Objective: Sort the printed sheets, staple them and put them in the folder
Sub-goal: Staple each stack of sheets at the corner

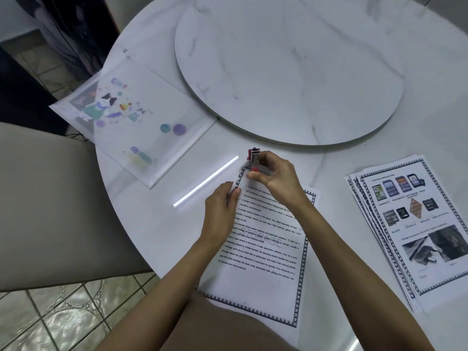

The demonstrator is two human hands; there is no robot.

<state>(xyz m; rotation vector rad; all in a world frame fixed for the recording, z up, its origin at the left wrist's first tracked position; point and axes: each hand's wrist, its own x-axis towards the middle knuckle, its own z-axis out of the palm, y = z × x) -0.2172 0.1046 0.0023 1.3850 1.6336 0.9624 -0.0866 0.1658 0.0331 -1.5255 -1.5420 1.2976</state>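
A set of printed text sheets [268, 252] with a patterned border lies on the table in front of me. My right hand [274, 174] grips a small red and silver stapler [254, 159] at the sheets' top left corner. My left hand [220, 211] pinches the sheets' left edge just below that corner. A translucent folder [141, 122] with cartoon prints lies at the left of the table, apart from both hands. A second stack of printed sheets [415, 229] with pictures lies at the right.
The round white marble table [157, 224] carries a raised turntable disc [291, 69] at its middle. A beige chair [50, 203] stands at the left, over tiled floor. The folder's corner overhangs the table's left edge.
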